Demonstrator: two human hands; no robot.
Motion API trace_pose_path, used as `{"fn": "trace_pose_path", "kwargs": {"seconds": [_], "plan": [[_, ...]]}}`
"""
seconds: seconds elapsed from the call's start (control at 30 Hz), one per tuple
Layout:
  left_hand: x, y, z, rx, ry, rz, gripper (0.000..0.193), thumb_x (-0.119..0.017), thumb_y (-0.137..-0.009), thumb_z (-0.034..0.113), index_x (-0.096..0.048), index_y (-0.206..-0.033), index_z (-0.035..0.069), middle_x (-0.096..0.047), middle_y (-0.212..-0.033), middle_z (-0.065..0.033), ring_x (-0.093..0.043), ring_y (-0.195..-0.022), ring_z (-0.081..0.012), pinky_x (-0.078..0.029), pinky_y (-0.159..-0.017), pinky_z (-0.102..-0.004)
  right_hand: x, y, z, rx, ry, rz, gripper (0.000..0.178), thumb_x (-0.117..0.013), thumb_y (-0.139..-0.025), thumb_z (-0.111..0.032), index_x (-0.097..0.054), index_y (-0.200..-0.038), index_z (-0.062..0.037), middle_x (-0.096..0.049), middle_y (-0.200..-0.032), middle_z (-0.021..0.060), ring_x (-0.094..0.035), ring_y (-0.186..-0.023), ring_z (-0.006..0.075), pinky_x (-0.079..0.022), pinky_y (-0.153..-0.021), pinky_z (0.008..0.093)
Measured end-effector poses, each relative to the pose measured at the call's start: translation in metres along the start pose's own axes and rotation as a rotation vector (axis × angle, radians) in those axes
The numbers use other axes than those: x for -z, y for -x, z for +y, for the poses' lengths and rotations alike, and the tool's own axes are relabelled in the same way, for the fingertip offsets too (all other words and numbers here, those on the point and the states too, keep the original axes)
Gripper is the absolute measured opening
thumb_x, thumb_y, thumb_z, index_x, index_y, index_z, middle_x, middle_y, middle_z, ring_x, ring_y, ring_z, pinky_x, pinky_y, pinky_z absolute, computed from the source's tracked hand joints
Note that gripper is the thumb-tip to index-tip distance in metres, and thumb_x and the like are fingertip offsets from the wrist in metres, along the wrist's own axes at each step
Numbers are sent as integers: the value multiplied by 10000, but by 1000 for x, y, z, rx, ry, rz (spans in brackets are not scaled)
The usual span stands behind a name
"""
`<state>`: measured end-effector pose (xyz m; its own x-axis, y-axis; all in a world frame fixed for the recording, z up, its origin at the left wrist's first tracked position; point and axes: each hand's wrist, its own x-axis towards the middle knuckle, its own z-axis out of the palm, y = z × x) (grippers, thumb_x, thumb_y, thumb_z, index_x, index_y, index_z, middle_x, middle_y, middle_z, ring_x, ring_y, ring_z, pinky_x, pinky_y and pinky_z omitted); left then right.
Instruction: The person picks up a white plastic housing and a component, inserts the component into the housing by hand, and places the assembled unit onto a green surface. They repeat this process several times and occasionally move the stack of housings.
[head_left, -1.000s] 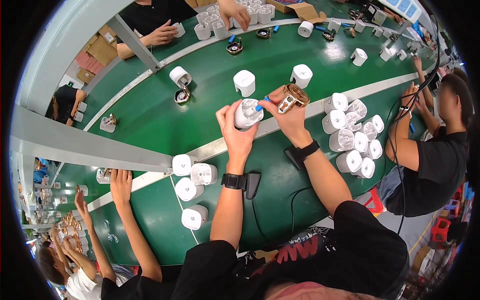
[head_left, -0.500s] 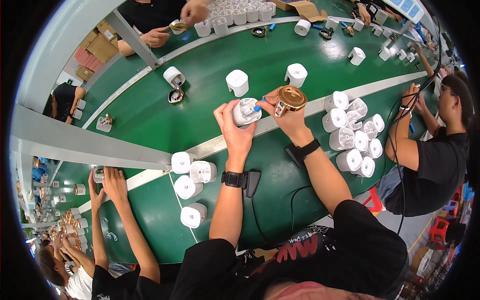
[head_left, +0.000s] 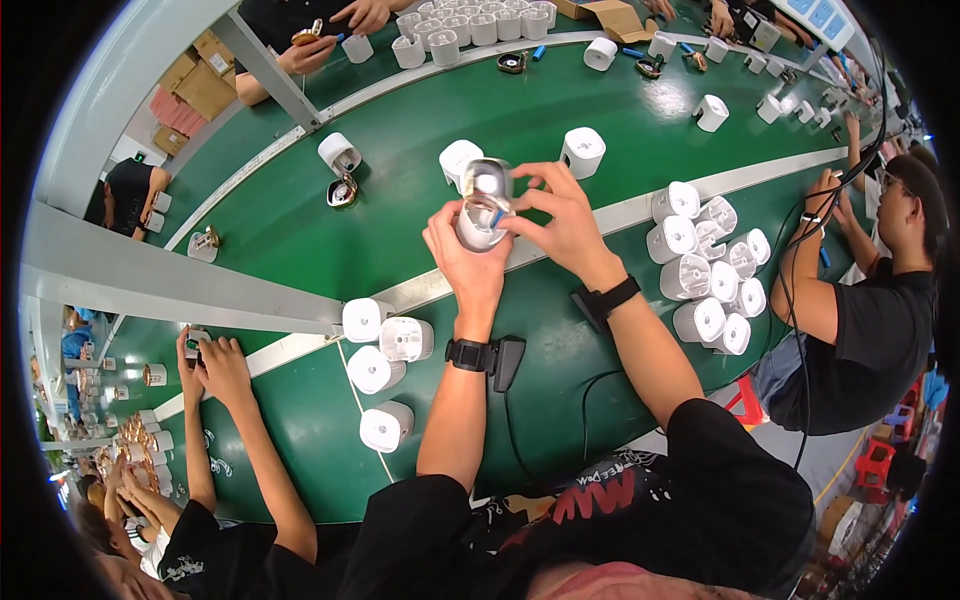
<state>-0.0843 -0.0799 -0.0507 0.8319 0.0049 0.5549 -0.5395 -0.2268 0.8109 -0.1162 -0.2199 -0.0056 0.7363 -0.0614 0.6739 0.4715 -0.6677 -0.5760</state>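
Observation:
My left hand (head_left: 465, 265) is closed around a white ribbed plastic housing (head_left: 478, 238), its open end up. Over that opening, my right hand (head_left: 565, 228) grips a shiny round metallic cap (head_left: 487, 178) by its edge, with the thumb low beside the housing. The cap stands tilted up on edge and is smeared by motion. A small blue cylinder (head_left: 497, 217) shows between the cap and the housing, close to my right thumb; how far in it sits is hidden. Just beyond my hands are two white housings, one (head_left: 458, 160) partly behind the cap and another (head_left: 583, 152) to its right.
White housings cluster (head_left: 690, 275) right of my forearms, and several more (head_left: 385, 428) stand to the left. An opened housing (head_left: 340, 153) lies near a small cap assembly (head_left: 342, 190). A grey metal post (head_left: 180, 265) crosses at left. Black cables (head_left: 585, 410) hang by my wrists. Co-workers sit on both sides.
My right hand has moved left, bringing the cap and the blue cylinder from beside the housing to over its opening. The cap has turned up on edge. My left hand has stayed nearly still.

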Motion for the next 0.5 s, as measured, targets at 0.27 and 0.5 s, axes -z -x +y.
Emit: {"fn": "trace_pose_path", "kwargs": {"seconds": [0.27, 0.5], "plan": [[4, 2, 2, 84, -28, 103, 655, -885, -607, 85, -551, -1168, 34, -605, -1085, -120, -568, -1018, -311, -476, -874, -419, -12, 4, -4, -362, -378, -328, 512, -833, -735, -89, -580, -1170, 0, -670, -1155, 100, -650, -1035, 215, -540, -908, 358], [4, -4, -4, 287, 130, 167, 688, -873, -663, 66, -486, -1229, 20, -588, -1116, -140, -574, -1086, -298, -462, -943, -419, -24, 1, -11, -348, -334, -390, 475, -791, -777, -101, -586, -1199, -27, -665, -1164, 98, -655, -1023, 244, -541, -882, 364]]}}
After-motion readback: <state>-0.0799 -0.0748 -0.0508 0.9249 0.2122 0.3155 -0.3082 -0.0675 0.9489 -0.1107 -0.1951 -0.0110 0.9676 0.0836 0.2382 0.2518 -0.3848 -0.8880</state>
